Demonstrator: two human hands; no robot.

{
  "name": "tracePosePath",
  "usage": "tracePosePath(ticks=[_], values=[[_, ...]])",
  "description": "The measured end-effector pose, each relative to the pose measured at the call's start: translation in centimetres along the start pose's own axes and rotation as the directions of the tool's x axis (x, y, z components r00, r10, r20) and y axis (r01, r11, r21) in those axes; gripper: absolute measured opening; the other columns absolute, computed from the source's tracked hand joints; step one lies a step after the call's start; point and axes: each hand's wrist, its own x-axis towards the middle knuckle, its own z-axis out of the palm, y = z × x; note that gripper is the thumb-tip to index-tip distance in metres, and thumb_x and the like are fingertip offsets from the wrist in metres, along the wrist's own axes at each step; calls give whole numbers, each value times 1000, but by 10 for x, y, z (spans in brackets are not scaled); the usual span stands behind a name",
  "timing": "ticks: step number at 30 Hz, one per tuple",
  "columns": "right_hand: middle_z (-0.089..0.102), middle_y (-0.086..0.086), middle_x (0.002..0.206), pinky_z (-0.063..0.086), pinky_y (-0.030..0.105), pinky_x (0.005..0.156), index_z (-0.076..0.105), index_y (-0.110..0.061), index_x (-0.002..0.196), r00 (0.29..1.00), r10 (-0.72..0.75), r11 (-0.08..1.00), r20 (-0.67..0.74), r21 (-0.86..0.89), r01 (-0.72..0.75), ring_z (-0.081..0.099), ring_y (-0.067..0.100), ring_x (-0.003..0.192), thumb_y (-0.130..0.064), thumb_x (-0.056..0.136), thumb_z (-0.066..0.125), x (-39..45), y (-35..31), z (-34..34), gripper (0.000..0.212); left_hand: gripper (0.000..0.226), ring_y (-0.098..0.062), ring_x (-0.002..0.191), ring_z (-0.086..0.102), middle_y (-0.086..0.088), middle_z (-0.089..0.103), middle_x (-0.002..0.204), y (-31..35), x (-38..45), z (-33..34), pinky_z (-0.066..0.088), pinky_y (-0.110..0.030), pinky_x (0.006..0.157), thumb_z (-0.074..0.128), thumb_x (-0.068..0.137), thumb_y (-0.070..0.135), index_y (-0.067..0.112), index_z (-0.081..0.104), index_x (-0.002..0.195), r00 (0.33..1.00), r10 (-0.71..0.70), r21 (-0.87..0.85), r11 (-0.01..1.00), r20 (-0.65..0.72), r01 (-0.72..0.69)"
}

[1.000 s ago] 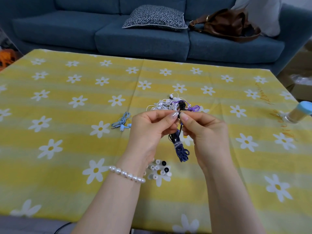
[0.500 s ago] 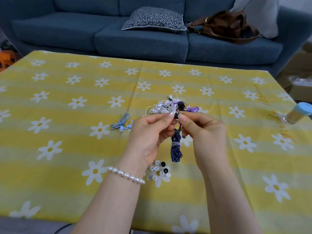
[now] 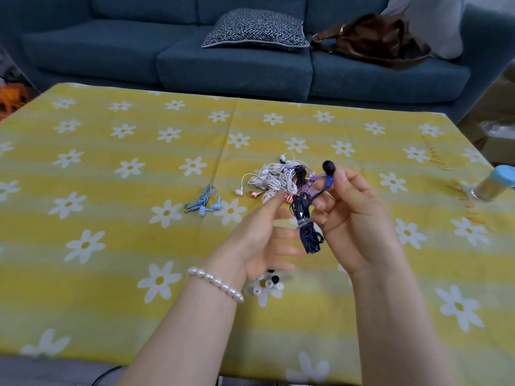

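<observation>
While the right hand (image 3: 354, 218) grips the dark blue earphones (image 3: 306, 232) above the tabletop (image 3: 111, 246), its fingers curl round the cord just below one bud (image 3: 328, 166). That bud stands upright, its black tip pointing up and away from the person. The tied cord bundle hangs nearly vertical below. The left hand (image 3: 250, 238) is relaxed and holds nothing, with its fingers stretched beside the bundle; blur hides whether they touch. Behind lies a tangle of white and purple earphones (image 3: 276, 179).
</observation>
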Motion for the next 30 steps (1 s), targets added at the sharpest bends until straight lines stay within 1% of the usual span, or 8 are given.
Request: tracePosePath(ticks=[3,4,6,10,16,21,26,30], values=[[58,0,59,33,15,38,52,-15,80,999,31,998,17,51,-32,46,9,41,-19,80,47,-1,-4,-3,6,53,-31,84,64,-9,65,87,-2,4,10,47,-38,76,29,90,61,17,53,108,976,7,-176,984,219,32],[56,0,58,32,15,37,50,-15,78,999,46,997,13,59,-47,44,9,40,-19,81,46,0,-5,-4,6,49,-29,81,64,-8,64,85,-1,4,11,47,-36,73,32,92,56,15,54,108,974,45,-270,963,224,18],[53,0,56,30,14,38,50,-15,78,997,78,996,-4,40,-78,42,10,39,-19,82,46,1,-7,-8,6,35,-22,72,66,-4,65,77,3,4,10,46,-33,68,39,95,40,12,60,95,984,122,-380,923,133,-63],[51,1,55,29,17,37,51,-15,82,987,131,986,-97,-89,-140,42,11,40,-14,90,44,4,-5,-14,10,18,-15,63,65,0,69,64,6,2,2,50,-30,65,47,93,12,12,59,80,959,277,-309,909,-56,-280],[53,2,55,33,17,38,56,-14,82,960,163,948,-229,-233,-216,45,12,39,-15,92,46,6,-1,-14,14,20,-14,67,64,3,71,69,7,-1,2,48,-28,66,54,90,9,19,62,74,913,378,-192,895,-155,-403],[61,7,65,35,25,45,59,-15,91,936,167,846,-309,-443,-297,52,16,44,-32,93,46,5,0,-13,21,14,-12,57,63,0,69,64,7,-2,6,45,-24,59,55,88,8,15,62,78,906,397,-157,895,-144,-417],[66,-2,74,47,28,59,64,-24,95,943,207,698,-262,-636,-330,60,17,64,-59,85,47,2,2,-11,40,19,-12,52,65,0,66,58,6,-5,8,47,-19,50,49,92,7,13,60,77,938,341,-233,909,-64,-346],[67,-5,87,48,31,75,70,-27,90,968,206,706,-144,-663,-249,62,20,94,-49,70,65,0,2,-14,30,22,-10,50,64,1,66,56,8,-6,7,46,-19,49,48,92,6,13,60,76,947,315,-236,917,-59,-320]])
